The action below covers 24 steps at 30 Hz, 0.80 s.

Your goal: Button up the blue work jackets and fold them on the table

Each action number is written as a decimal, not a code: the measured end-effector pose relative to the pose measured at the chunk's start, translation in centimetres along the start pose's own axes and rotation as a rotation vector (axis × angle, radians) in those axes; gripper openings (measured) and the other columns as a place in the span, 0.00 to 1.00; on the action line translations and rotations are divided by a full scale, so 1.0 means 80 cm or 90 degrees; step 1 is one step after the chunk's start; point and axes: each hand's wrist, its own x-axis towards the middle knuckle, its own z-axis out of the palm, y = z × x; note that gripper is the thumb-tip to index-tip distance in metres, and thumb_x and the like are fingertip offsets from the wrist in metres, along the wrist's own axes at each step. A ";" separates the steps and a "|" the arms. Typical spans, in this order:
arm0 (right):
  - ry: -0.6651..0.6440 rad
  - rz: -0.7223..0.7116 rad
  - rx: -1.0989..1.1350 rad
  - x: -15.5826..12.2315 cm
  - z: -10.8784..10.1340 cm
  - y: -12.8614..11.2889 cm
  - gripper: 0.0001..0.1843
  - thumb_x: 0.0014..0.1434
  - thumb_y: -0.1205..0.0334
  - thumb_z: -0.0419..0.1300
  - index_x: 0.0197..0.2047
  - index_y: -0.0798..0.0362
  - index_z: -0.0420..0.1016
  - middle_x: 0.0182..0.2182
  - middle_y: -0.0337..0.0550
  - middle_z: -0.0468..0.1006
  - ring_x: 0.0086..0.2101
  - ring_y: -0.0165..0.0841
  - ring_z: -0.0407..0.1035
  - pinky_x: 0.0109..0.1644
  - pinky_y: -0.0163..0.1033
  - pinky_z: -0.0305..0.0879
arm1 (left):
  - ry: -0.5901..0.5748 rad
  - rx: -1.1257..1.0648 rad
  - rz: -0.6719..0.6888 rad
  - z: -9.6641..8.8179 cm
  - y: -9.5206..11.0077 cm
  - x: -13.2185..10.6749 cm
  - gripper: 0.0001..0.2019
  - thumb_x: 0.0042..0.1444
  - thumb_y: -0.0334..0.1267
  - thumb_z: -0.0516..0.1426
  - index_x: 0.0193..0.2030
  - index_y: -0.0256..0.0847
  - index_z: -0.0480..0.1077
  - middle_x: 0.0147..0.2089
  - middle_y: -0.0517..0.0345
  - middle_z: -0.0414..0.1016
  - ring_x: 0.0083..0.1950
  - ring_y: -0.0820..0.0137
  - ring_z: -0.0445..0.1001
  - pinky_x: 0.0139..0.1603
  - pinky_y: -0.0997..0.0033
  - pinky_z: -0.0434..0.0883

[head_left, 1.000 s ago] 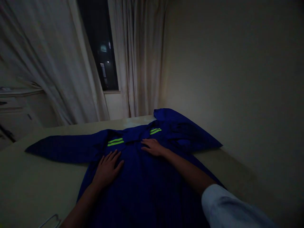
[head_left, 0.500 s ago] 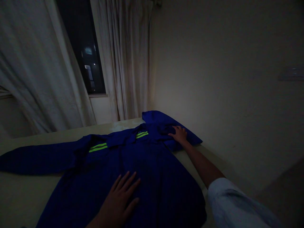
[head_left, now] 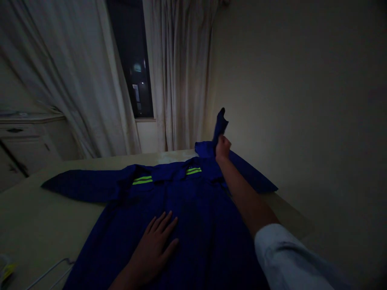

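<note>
A dark blue long-sleeved work jacket [head_left: 187, 225] lies spread on a pale surface, with lime-green stripes across its chest. One sleeve [head_left: 87, 185] stretches out to the left. My left hand [head_left: 154, 245] rests flat on the jacket's body with its fingers spread. At the upper right, my right hand [head_left: 223, 147] is closed in a fist around a bunched piece of blue cloth [head_left: 220, 125], whose end sticks up above the fist. More blue cloth [head_left: 250, 171] lies behind and to the right of that wrist. Where the held piece joins the jacket is hidden.
The pale tabletop [head_left: 27, 213] runs along the left and back. A thin wire hanger [head_left: 57, 268] lies at the lower left beside a yellow item [head_left: 9, 270]. A wall [head_left: 290, 104] borders the right side. Behind stand curtains [head_left: 181, 80] and a cabinet [head_left: 30, 137].
My right hand has gone from lying on the blue cloth to gripping a piece of it and lifting it. My left hand stays flat on the jacket. The view has shifted left.
</note>
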 end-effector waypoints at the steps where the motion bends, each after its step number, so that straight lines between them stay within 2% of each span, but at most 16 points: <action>1: -0.187 -0.087 -0.033 -0.021 0.029 -0.025 0.34 0.77 0.54 0.33 0.50 0.63 0.77 0.35 0.48 0.79 0.35 0.34 0.71 0.41 0.38 0.66 | -0.003 -0.011 -0.004 -0.002 0.000 0.000 0.29 0.73 0.53 0.50 0.78 0.63 0.52 0.80 0.61 0.53 0.79 0.54 0.56 0.77 0.38 0.58; 2: -0.284 -0.131 -0.026 -0.047 0.056 -0.046 0.28 0.77 0.51 0.42 0.51 0.62 0.78 0.36 0.47 0.80 0.35 0.34 0.72 0.42 0.37 0.67 | -0.004 -0.027 -0.011 -0.004 0.000 -0.001 0.27 0.73 0.52 0.50 0.77 0.62 0.55 0.79 0.61 0.55 0.79 0.55 0.57 0.77 0.38 0.58; 3: -0.343 -0.155 -0.020 -0.078 0.080 -0.063 0.23 0.73 0.49 0.53 0.51 0.59 0.79 0.37 0.45 0.81 0.36 0.33 0.73 0.43 0.36 0.68 | 0.001 -0.046 -0.024 -0.005 0.001 -0.002 0.26 0.74 0.52 0.50 0.76 0.61 0.58 0.79 0.60 0.58 0.78 0.56 0.58 0.77 0.39 0.58; 5: -0.488 -0.234 -0.047 -0.143 0.114 -0.081 0.22 0.60 0.50 0.70 0.51 0.57 0.80 0.42 0.47 0.83 0.41 0.37 0.76 0.46 0.37 0.71 | 0.026 -0.091 -0.059 -0.006 0.003 -0.004 0.23 0.74 0.50 0.49 0.73 0.57 0.65 0.76 0.58 0.63 0.76 0.58 0.62 0.76 0.41 0.61; 7: -0.607 -0.353 -0.148 -0.198 0.127 -0.077 0.26 0.57 0.52 0.73 0.56 0.55 0.79 0.53 0.53 0.81 0.50 0.44 0.76 0.53 0.43 0.72 | 0.081 -0.140 -0.099 -0.004 0.003 -0.006 0.21 0.74 0.47 0.49 0.69 0.52 0.70 0.73 0.53 0.68 0.74 0.58 0.66 0.74 0.46 0.65; 8: -0.630 -0.404 -0.198 -0.218 0.127 -0.068 0.28 0.60 0.52 0.71 0.60 0.54 0.78 0.59 0.56 0.78 0.55 0.48 0.73 0.57 0.47 0.70 | 0.115 -0.162 -0.122 -0.003 0.001 -0.006 0.21 0.74 0.46 0.48 0.66 0.50 0.72 0.72 0.51 0.69 0.72 0.59 0.68 0.73 0.48 0.67; 9: -0.620 -0.436 -0.236 -0.231 0.123 -0.056 0.30 0.62 0.52 0.69 0.64 0.53 0.75 0.63 0.57 0.74 0.60 0.50 0.70 0.60 0.51 0.68 | 0.152 -0.181 -0.147 -0.002 -0.005 -0.005 0.20 0.73 0.46 0.48 0.65 0.48 0.73 0.71 0.50 0.70 0.71 0.59 0.69 0.72 0.49 0.69; 11: -0.547 -0.445 -0.259 -0.239 0.107 -0.026 0.34 0.65 0.50 0.67 0.71 0.50 0.68 0.70 0.57 0.67 0.66 0.52 0.63 0.67 0.56 0.62 | 0.220 -0.202 -0.206 -0.004 -0.025 -0.002 0.21 0.72 0.45 0.48 0.63 0.45 0.73 0.68 0.47 0.72 0.68 0.58 0.72 0.69 0.50 0.72; 13: -0.478 -0.418 -0.274 -0.232 0.085 0.008 0.42 0.63 0.48 0.69 0.75 0.47 0.62 0.74 0.55 0.59 0.70 0.52 0.56 0.72 0.58 0.53 | 0.264 -0.177 -0.252 -0.014 -0.056 0.005 0.22 0.70 0.46 0.49 0.65 0.42 0.71 0.66 0.45 0.74 0.65 0.56 0.75 0.67 0.49 0.74; 15: -0.441 -0.358 -0.310 -0.220 0.063 0.043 0.44 0.63 0.47 0.69 0.77 0.45 0.59 0.75 0.54 0.57 0.72 0.52 0.53 0.73 0.59 0.48 | 0.273 -0.085 -0.266 -0.030 -0.093 0.017 0.26 0.68 0.45 0.50 0.69 0.39 0.68 0.68 0.42 0.72 0.67 0.53 0.73 0.68 0.46 0.71; 17: -0.434 -0.259 -0.340 -0.211 0.044 0.074 0.37 0.68 0.46 0.64 0.75 0.45 0.62 0.73 0.53 0.62 0.70 0.50 0.57 0.72 0.58 0.51 | 0.213 0.041 -0.264 -0.049 -0.129 0.034 0.28 0.66 0.41 0.51 0.71 0.38 0.66 0.72 0.41 0.68 0.71 0.51 0.68 0.72 0.45 0.66; 19: -0.441 -0.179 -0.330 -0.206 0.032 0.096 0.28 0.73 0.47 0.56 0.72 0.46 0.68 0.68 0.52 0.70 0.66 0.46 0.64 0.69 0.54 0.57 | 0.087 0.135 -0.269 -0.063 -0.160 0.053 0.28 0.65 0.35 0.50 0.70 0.38 0.68 0.74 0.41 0.66 0.72 0.50 0.67 0.73 0.46 0.64; 21: -0.431 -0.145 -0.302 -0.204 0.027 0.107 0.23 0.76 0.49 0.51 0.65 0.48 0.76 0.63 0.49 0.77 0.62 0.42 0.70 0.66 0.49 0.60 | -0.025 0.191 -0.289 -0.072 -0.184 0.070 0.27 0.63 0.31 0.49 0.68 0.39 0.72 0.73 0.40 0.67 0.71 0.50 0.69 0.71 0.45 0.65; 24: -0.410 -0.131 -0.289 -0.202 0.027 0.109 0.24 0.76 0.46 0.50 0.51 0.49 0.84 0.57 0.47 0.82 0.56 0.40 0.73 0.62 0.45 0.62 | -0.088 0.179 -0.310 -0.084 -0.214 0.087 0.28 0.58 0.29 0.51 0.64 0.35 0.75 0.71 0.37 0.70 0.71 0.46 0.69 0.69 0.44 0.66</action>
